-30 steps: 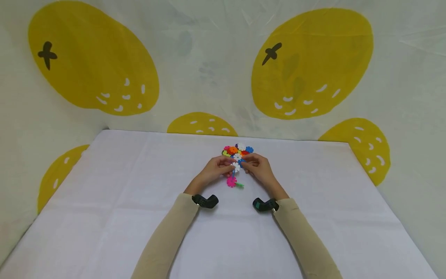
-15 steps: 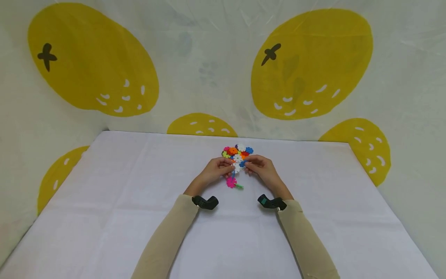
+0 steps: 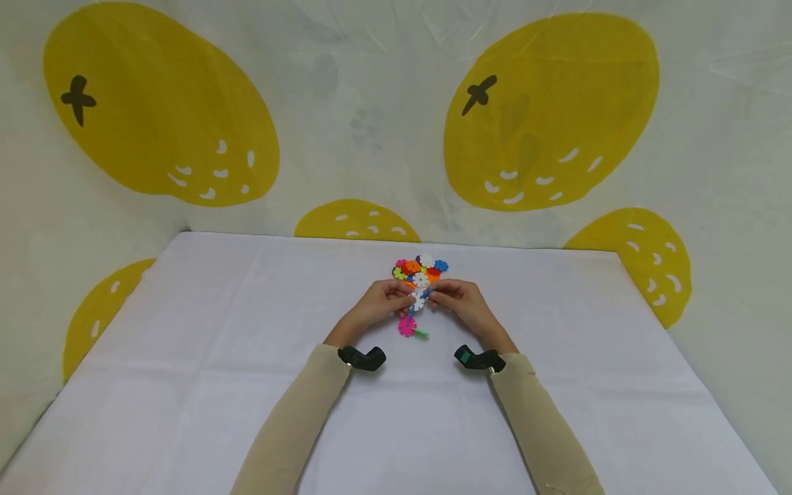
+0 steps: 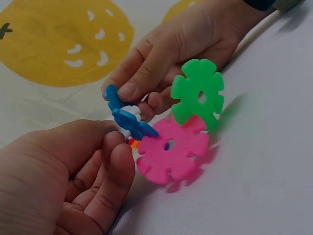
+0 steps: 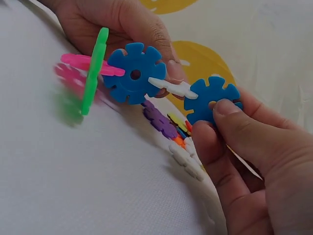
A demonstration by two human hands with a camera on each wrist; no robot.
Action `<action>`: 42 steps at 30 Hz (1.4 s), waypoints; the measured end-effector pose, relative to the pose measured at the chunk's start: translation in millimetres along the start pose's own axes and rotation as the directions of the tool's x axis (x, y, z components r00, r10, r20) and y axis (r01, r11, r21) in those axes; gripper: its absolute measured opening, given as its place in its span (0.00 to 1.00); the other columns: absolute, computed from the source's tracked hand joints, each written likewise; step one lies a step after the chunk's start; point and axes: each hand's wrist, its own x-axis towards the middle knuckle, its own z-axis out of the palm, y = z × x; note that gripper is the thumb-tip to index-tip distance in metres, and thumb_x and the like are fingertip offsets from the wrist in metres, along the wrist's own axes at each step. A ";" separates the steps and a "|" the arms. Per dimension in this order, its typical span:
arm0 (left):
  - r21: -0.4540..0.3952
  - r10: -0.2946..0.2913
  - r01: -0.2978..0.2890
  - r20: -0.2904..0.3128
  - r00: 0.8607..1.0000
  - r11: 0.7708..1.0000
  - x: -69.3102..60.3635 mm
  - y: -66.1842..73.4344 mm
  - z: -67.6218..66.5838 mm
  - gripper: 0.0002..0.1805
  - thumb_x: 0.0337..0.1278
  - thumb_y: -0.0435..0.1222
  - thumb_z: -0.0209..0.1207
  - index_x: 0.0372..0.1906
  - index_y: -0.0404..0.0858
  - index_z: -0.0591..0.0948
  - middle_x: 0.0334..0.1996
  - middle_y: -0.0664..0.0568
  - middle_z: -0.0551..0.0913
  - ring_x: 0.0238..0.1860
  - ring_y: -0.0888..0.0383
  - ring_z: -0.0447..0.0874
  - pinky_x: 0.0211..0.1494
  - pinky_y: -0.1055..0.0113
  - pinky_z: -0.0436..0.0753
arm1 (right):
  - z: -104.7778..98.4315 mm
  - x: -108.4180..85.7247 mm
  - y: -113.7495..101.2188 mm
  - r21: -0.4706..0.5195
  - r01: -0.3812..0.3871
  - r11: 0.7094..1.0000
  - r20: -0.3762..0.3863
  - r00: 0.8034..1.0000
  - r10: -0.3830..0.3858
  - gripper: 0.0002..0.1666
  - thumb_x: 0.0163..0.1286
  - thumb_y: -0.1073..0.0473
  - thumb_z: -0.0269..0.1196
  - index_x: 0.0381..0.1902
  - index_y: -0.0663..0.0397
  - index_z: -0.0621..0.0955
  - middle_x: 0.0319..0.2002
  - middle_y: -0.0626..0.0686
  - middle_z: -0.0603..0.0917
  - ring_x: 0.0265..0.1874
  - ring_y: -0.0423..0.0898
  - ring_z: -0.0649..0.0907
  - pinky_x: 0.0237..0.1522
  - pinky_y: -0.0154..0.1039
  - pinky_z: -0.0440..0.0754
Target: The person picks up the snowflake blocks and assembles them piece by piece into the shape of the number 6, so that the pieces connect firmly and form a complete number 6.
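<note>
Disc chain (image 5: 135,90), green-pink-blue-white, over table (image 3: 399,426), nr far edge. L hand (image 3: 379,302) pinches its white disc (image 3: 417,302); R hand (image 3: 464,302) pinches 2nd blue disc (image 5: 209,92), touching white. Mixed disc pile (image 3: 412,267) just behind.

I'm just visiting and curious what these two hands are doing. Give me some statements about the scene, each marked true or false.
1. A green flower-shaped plastic disc is slotted into a pink flower-shaped plastic disc. True.
2. The left hand holds that green disc. False: it pinches a white flower-shaped plastic disc.
3. The right hand pinches a blue flower-shaped plastic disc. True.
4. The multicoloured pile of discs lies between the hands and the person. False: it lies beyond the hands.
5. Both fabric sleeves are black. False: they are beige.
6. A white cloth lies under the pile. True.
</note>
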 end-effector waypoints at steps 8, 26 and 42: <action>-0.019 0.011 -0.011 -0.004 1.000 1.000 -3.4 -1.3 -2.6 0.10 0.62 0.31 0.62 0.42 0.27 0.79 0.27 0.51 0.82 0.24 0.61 0.79 0.33 0.71 0.81 | 5.6 2.4 1.5 -0.043 0.060 0.997 0.043 0.997 -0.058 0.13 0.67 0.69 0.63 0.47 0.73 0.82 0.35 0.56 0.87 0.31 0.42 0.84 0.41 0.31 0.82; 0.035 -0.007 0.007 -0.011 1.000 0.999 -0.9 -3.9 -3.0 0.15 0.67 0.38 0.58 0.53 0.34 0.81 0.26 0.53 0.78 0.28 0.59 0.74 0.33 0.72 0.75 | 5.0 -0.9 -9.5 -0.252 0.054 0.966 -0.015 0.998 -0.059 0.14 0.64 0.65 0.67 0.47 0.66 0.83 0.43 0.62 0.83 0.39 0.43 0.80 0.43 0.28 0.77; -0.090 0.009 -0.008 0.004 1.000 0.996 -0.7 -1.0 0.6 0.16 0.68 0.34 0.57 0.55 0.30 0.79 0.27 0.51 0.81 0.25 0.59 0.79 0.34 0.71 0.81 | 9.0 6.6 -2.9 -0.465 -0.053 0.884 -0.124 0.992 -0.006 0.19 0.59 0.59 0.72 0.46 0.64 0.85 0.38 0.57 0.76 0.30 0.45 0.74 0.31 0.30 0.71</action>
